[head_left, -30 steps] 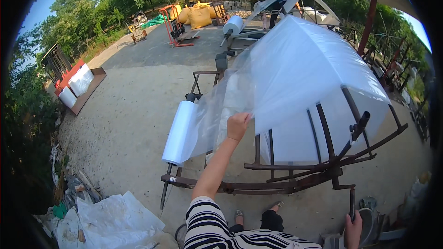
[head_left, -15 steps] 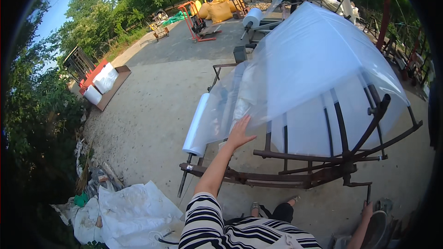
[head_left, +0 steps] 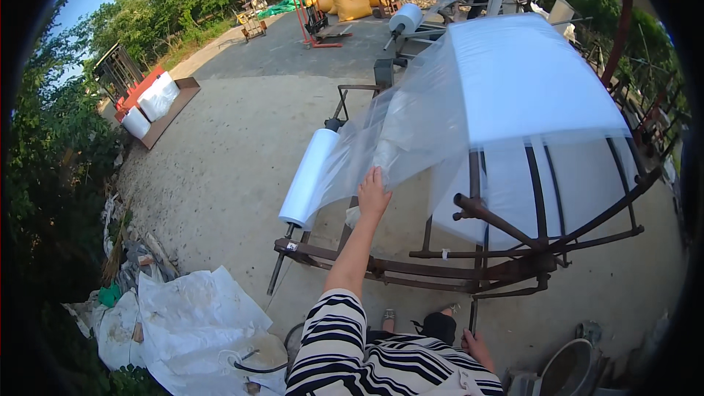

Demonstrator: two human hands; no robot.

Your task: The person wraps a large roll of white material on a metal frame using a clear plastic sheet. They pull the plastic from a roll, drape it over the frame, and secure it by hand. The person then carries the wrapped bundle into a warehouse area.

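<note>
Clear plastic film (head_left: 422,121) runs from a white film roll (head_left: 308,176) onto a rusty metal winding frame (head_left: 506,271). Stretched forward with its fingers extended, my left hand (head_left: 375,194) rests at the film's near edge, between roll and frame. My right hand (head_left: 478,350), low at the right, is closed round the upright handle of a crank (head_left: 473,314) fixed to the frame's near end. The wound film (head_left: 535,81) lies in wide layers over the frame's bars, and several bars show through it.
A second film roll (head_left: 405,19) stands farther back. White sheeting (head_left: 198,323) lies on the concrete at the lower left. Beyond are a red-orange lift truck (head_left: 312,15), yellow sacks (head_left: 352,1) and a red forklift (head_left: 136,92). A round basin (head_left: 568,367) sits at the lower right.
The winding frame has turned, so its bars and film sit differently. My right hand has swung left with the crank handle. My left hand stays at the film edge, its fingers closer together.
</note>
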